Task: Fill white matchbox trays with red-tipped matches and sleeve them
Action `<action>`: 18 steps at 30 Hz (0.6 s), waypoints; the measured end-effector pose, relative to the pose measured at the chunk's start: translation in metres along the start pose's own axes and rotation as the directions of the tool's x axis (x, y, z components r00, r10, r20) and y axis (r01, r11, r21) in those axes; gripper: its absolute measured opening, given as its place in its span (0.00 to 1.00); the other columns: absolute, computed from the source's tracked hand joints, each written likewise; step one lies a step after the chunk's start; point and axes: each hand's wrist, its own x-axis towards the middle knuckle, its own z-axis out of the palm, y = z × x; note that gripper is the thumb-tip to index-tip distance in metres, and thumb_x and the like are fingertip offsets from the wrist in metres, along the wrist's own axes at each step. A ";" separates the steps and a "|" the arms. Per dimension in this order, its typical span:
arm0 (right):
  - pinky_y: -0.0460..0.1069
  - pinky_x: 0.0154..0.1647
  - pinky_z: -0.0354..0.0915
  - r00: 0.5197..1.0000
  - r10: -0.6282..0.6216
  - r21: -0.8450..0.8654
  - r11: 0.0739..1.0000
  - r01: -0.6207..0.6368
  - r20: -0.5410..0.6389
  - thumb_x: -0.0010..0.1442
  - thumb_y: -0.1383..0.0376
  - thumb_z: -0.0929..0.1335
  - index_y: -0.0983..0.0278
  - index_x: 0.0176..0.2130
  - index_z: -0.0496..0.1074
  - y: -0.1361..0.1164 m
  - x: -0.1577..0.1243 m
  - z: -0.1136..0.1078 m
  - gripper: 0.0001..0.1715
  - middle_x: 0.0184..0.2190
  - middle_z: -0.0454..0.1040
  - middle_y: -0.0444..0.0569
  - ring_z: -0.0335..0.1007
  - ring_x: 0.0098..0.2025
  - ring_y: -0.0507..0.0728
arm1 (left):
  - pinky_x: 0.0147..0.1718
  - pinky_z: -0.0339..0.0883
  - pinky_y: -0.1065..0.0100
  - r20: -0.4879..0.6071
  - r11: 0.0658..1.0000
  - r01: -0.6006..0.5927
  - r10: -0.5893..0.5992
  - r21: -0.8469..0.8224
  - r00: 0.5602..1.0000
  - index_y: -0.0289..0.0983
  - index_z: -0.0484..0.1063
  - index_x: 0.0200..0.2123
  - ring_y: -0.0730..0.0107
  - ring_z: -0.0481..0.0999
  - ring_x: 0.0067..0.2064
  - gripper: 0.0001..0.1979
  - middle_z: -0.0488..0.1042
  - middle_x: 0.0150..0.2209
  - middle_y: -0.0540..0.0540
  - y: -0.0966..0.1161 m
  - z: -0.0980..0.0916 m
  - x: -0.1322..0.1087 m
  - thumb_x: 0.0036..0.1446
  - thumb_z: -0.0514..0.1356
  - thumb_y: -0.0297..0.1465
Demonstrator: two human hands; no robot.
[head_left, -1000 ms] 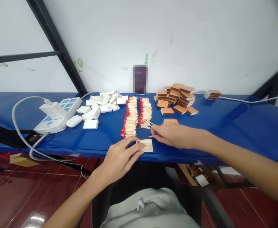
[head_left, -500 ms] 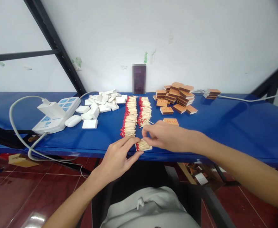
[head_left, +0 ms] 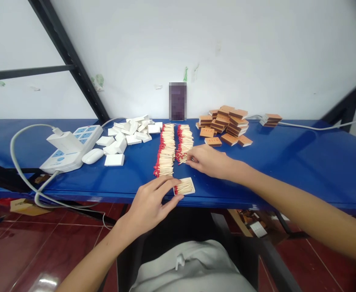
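Observation:
My left hand [head_left: 153, 202] grips the left end of a small white matchbox tray [head_left: 192, 188] at the shelf's front edge, thumb and fingers on its sides. Inside the tray lies a layer of red-tipped matches [head_left: 183, 187]. Beyond it, my right hand [head_left: 209, 160] pinches at the near end of the right row of matches [head_left: 185, 138]; its fingertips partly hide the matches there. A longer left row of matches [head_left: 166, 150] runs alongside, red heads to the left. One orange matchbox is almost covered by my right hand.
White trays [head_left: 132, 132] are heaped at the left. Orange-brown matchboxes [head_left: 226, 121] are piled at the right, with a small stack [head_left: 270, 119] farther along. A power strip [head_left: 74, 148] with cables and a white mouse-like object [head_left: 92, 156] sit left. A dark pixelated rectangle [head_left: 178, 101] stands at the wall.
My right hand has moved from above the tray, away from me, to the right row of matches, uncovering the tray's right end. My left hand stays on the tray.

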 end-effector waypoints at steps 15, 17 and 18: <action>0.47 0.33 0.57 0.983 -0.148 0.065 0.988 0.142 0.105 0.62 0.63 0.68 0.65 0.38 0.75 -0.004 -0.020 -0.029 0.07 0.33 0.76 0.49 0.67 0.33 0.53 | 0.47 0.74 0.63 -0.009 1.000 -0.017 0.017 -0.012 1.000 0.38 0.72 0.49 0.63 0.79 0.47 0.10 0.77 0.47 0.43 0.000 -0.001 0.001 0.65 0.59 0.33; 0.47 0.34 0.58 0.967 -0.215 0.081 0.975 0.205 0.138 0.62 0.65 0.68 0.64 0.42 0.75 0.001 -0.014 -0.031 0.09 0.36 0.76 0.49 0.67 0.34 0.54 | 0.47 0.74 0.62 0.002 0.999 -0.026 0.026 -0.023 1.000 0.38 0.72 0.49 0.63 0.79 0.47 0.11 0.77 0.47 0.43 -0.001 -0.002 0.000 0.65 0.60 0.34; 0.47 0.34 0.57 0.958 -0.239 0.086 0.970 0.228 0.161 0.61 0.65 0.68 0.63 0.44 0.75 0.003 -0.010 -0.032 0.10 0.36 0.76 0.49 0.67 0.34 0.54 | 0.48 0.74 0.62 0.009 0.999 -0.030 0.030 -0.031 1.000 0.38 0.72 0.49 0.63 0.79 0.48 0.11 0.77 0.47 0.43 -0.001 -0.003 0.000 0.65 0.61 0.34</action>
